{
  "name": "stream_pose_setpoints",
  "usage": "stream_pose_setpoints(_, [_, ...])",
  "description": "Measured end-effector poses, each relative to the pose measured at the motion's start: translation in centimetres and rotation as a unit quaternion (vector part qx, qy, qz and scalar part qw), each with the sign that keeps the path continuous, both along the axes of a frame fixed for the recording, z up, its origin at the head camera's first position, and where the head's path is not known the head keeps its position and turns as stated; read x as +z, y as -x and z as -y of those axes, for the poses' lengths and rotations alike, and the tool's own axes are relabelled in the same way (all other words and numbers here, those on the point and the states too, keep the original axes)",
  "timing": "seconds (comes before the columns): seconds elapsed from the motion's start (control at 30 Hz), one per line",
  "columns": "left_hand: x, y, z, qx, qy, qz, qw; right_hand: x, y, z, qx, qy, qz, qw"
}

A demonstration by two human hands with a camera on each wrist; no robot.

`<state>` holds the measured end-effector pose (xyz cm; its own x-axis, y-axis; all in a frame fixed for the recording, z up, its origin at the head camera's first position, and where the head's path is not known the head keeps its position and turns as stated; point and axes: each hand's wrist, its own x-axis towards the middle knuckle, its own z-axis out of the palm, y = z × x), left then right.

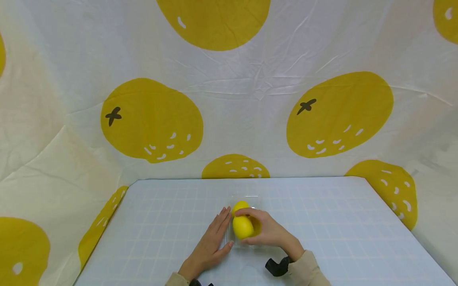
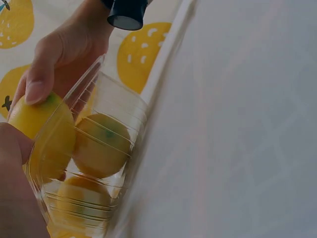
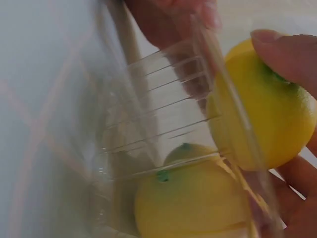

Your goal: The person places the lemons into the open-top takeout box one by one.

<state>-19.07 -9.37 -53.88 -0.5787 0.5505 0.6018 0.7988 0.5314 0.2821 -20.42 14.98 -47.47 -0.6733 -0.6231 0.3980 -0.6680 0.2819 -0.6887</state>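
Right hand [image 1: 268, 230] grips a round yellow lemon [image 1: 243, 226] above the clear ribbed plastic tub [image 2: 106, 163]; left hand [image 1: 211, 246], fingers straight, braces the tub's left side.

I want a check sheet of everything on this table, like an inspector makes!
Surface: pale grid-lined table.
Job's things: clear plastic container with lemons inside; another lemon at its rim.
Clutter: nothing seen.
Hands: right hand grips the lemon; left hand rests flat against the container.
Cables: nothing seen; black wrist straps only.
Surroundings: white cloth with yellow fruit prints.
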Motion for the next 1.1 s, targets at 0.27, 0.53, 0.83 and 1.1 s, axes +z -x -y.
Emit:
stream_pose_setpoints(0.27, [0.03,0.03,-0.05,0.003,0.007,0.007,0.9999,-0.46,0.13,0.20,0.025,-0.058,-0.051,0.997])
stream_pose_setpoints(0.53, [0.10,0.00,-0.05,0.003,0.009,0.004,0.9999,-0.39,0.14,0.04,0.032,-0.072,-0.045,0.996])
stream_pose_setpoints(0.83, [-0.01,-0.04,0.03,0.010,0.014,0.010,0.9998,-0.47,0.15,0.36,0.031,-0.102,-0.094,0.990])
stream_pose_setpoints(1.1, [0.01,-0.03,-0.04,0.007,0.013,0.005,0.9999,-0.33,-0.08,0.51,0.026,-0.127,-0.104,0.986])
